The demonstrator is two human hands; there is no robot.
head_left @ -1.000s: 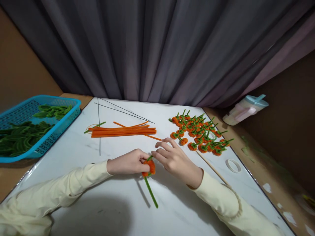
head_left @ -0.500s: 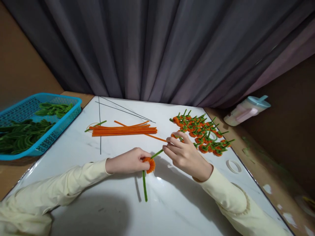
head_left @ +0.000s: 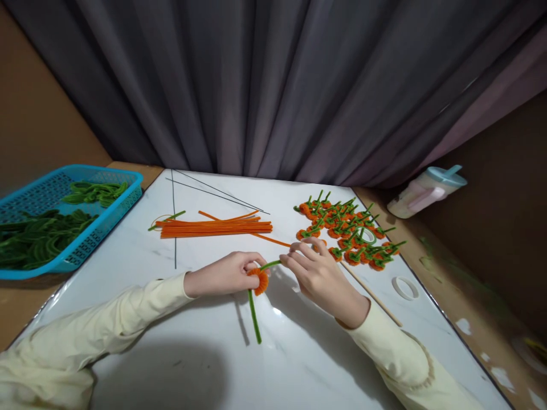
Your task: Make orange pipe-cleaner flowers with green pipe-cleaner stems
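Note:
My left hand [head_left: 228,275] is closed, with thumb and fingers pinching a round, ridged orange pipe-cleaner coil [head_left: 260,281]. A green pipe cleaner [head_left: 254,319] runs through the coil; one part hangs below, the other slants up to the right. At that upper end the fingertips of my right hand [head_left: 318,276] are pinched together on it. Just beyond my right hand lies a cluster of finished orange coils with green stems [head_left: 337,219]. Left of them is a bundle of straight orange pipe cleaners [head_left: 213,228], one strand of which reaches toward my right fingers.
A blue basket [head_left: 102,225] of green pipe-cleaner pieces stands at left. Thin dark wires [head_left: 205,192] lie at the back. On the right are a tape roll [head_left: 405,288], a thin wooden stick [head_left: 371,293] and a tumbler [head_left: 425,193]. A curtain [head_left: 256,85] hangs behind the table.
My right hand has dropped slightly, and the upper green end now curves over toward it. The hanging green end has swung a little to the right. The wooden stick now shows beside my right wrist.

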